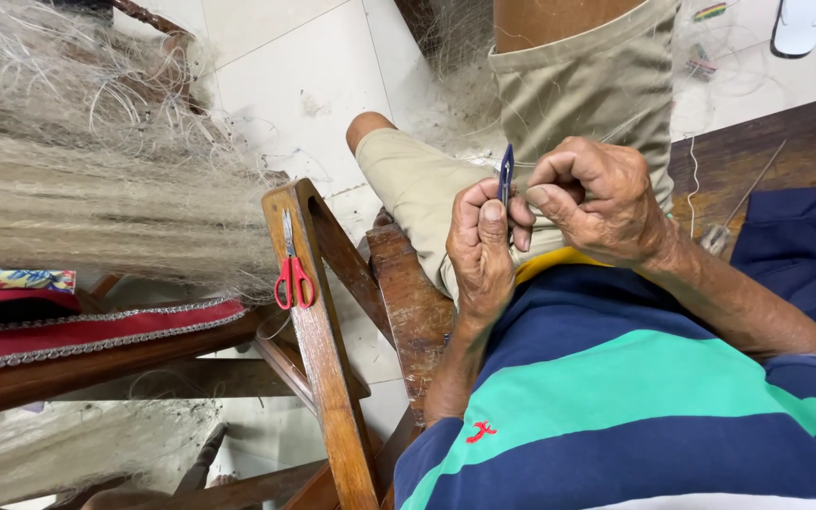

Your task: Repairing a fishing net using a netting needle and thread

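Two hands are seen working together over a lap clad in khaki shorts. A slim dark-blue netting needle is held upright between them: the left hand is curled with its fingertips closed on the lower part of the needle, while the right hand is bent into a loose fist, thumb and forefinger pinched just beside the needle's edge (whether thread is gripped there cannot be told). A pair of red-handled scissors is hung on a wooden chair frame, well apart to the left. A mass of pale fishing net is draped beyond it, above a red cushion. A striped shirt fills the foreground.
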